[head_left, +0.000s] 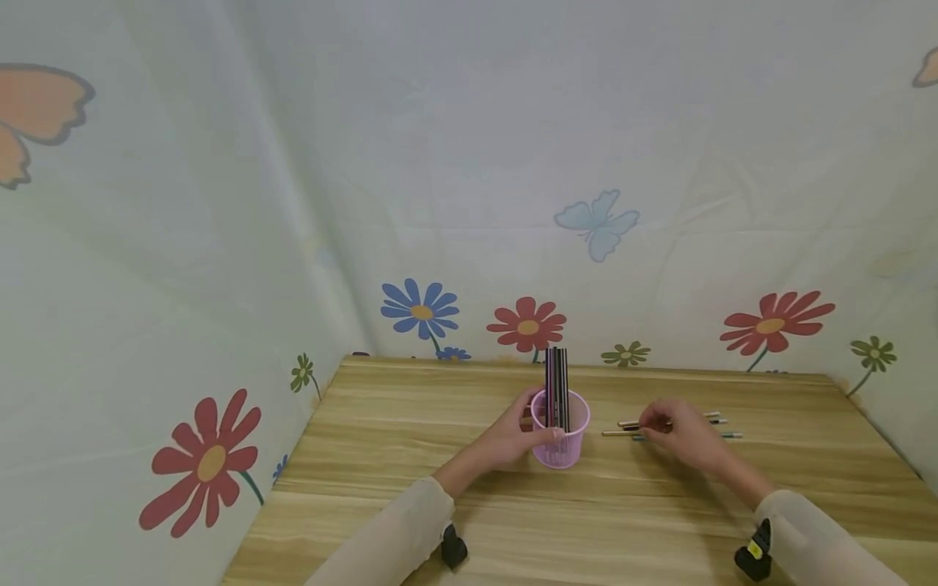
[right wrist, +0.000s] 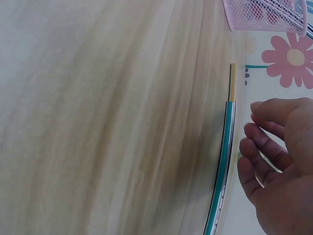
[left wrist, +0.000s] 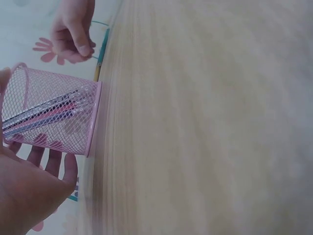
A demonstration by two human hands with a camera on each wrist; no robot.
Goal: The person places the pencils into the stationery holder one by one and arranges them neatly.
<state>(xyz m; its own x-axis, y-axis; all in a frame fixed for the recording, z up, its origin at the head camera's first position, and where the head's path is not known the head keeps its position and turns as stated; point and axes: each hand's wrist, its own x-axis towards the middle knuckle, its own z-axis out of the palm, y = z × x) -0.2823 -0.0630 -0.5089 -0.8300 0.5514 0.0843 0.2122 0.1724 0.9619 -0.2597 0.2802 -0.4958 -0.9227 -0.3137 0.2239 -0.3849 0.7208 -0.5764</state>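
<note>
In the head view we see the left hand (head_left: 516,438) gripping a pink mesh pencil cup (head_left: 579,443), its thumb lying over the near side, with a bundle of dark pencils (head_left: 557,382) standing upright inside. The cup rests on the wood-grain tabletop (head_left: 410,423), to the left of a few loose pencils (head_left: 619,433), which lie sideways beneath and beside the right hand (head_left: 683,431). We find that hand's fingers bent, with the tips close to the loose pencils, but cannot tell whether they pinch one. Behind the table we see a pale cloth backdrop (head_left: 469,146) printed with flowers and butterflies. From the left wrist we see the left fingers spread against the mesh, the dark pencils leaning within, and the right hand beyond the cup, near a loose pencil. From the right wrist we see a teal pencil (right wrist: 222,161) lying on the tabletop, its far end near a gold-coloured pencil tip (right wrist: 233,82), the right fingers curved just beside them and the cup farther off
</note>
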